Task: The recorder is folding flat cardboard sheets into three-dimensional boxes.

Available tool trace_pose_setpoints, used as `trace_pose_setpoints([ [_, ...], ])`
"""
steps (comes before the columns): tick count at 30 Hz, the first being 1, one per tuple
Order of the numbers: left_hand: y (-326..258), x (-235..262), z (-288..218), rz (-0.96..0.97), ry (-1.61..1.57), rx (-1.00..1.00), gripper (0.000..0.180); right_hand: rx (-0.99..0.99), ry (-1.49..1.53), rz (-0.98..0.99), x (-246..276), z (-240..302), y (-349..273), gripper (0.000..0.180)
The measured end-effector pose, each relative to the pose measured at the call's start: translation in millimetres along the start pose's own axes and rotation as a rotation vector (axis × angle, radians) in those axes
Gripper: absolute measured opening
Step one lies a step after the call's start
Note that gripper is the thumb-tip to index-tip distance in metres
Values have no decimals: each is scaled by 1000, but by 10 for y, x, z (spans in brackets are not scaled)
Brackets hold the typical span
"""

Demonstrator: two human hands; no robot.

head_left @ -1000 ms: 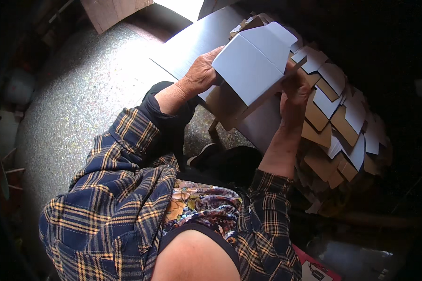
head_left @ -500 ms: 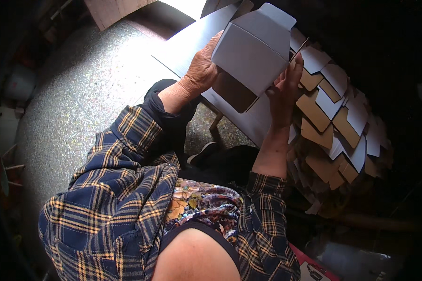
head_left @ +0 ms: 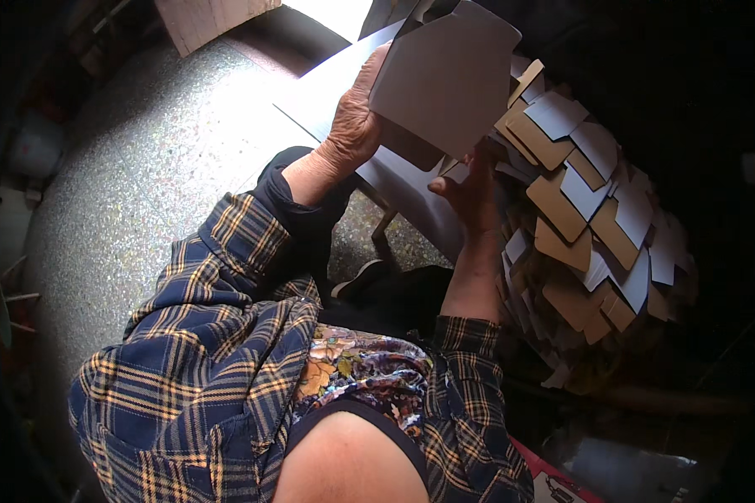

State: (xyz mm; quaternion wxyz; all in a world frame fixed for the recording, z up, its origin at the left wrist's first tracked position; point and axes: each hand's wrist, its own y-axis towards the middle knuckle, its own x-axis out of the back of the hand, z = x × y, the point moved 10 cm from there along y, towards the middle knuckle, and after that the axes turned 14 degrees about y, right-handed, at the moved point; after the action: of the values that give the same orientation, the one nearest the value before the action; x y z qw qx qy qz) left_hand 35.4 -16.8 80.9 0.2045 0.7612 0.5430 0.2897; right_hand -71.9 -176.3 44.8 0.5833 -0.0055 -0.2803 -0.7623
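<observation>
A white cardboard box [head_left: 449, 80], partly folded, with brown inner faces, is held up over the white board. My left hand [head_left: 356, 117] grips its left side, fingers partly hidden behind the card. Below its lower right corner is my right hand [head_left: 470, 189], thumb out to the side and apart from the fingers. The right fingertips reach the box's lower edge beside a small flap; whether they press on it I cannot tell.
A white board [head_left: 310, 105] lies under my hands. To the right rises a tall pile of flat white and brown cardboard pieces [head_left: 591, 218]. Speckled floor [head_left: 143, 193] spreads at the left. At the top left is a pale wooden panel [head_left: 214, 21].
The box has tilted, so its broad white face now shows and less of its brown inside. My right hand has slid down and left from the box's right edge, thumb spread.
</observation>
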Motion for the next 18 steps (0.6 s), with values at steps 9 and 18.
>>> trace_pose_setpoints([
  [9, -39, -3, 163, -3, -7, 31, 75, -31, 160, 43, -69, -221, -142, 116],
  [18, -100, -102, 229, 73, -163, 14, 61, 178, -185, -124, 14, -147, 123, 26],
])
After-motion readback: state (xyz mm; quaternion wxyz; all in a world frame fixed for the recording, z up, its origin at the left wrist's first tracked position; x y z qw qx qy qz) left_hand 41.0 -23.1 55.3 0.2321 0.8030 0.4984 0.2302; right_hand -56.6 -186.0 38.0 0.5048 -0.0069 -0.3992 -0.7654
